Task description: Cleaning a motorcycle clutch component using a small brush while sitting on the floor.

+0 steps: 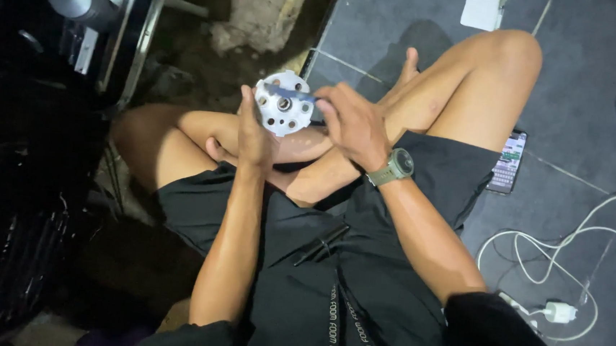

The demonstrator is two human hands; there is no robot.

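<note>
So I'm sitting cross-legged on the tiled floor [590, 63] and holding everything up over my lap, since there's no worktop anywhere near me. My left hand [255, 129] is gripping a round white metal disc [284, 103] from behind and below, fingers wrapped onto its left edge, so the face with the ring of holes and the centre hub is tilting up toward me where I can actually see it. It's sitting in the air just above my knees, not resting on anything.

My right hand [351, 122] is closing around a thin dark tool [292, 91] and laying it across the upper face of the disc. I can't tell what kind of tool it is, it's too blurry, and I can't say if the tip is in a hole or just lying on the surface. I'm guessing I'm holding it high and close like this because the light is bad down here.

There's a green watch [395, 166] on my right wrist. A phone [509, 162] is lying face up on the floor just beside my right knee, and a white charger with cable [560, 312] is trailing further out to the right. On my left, dark machinery [49, 46] is crowding right up against my leg.
</note>
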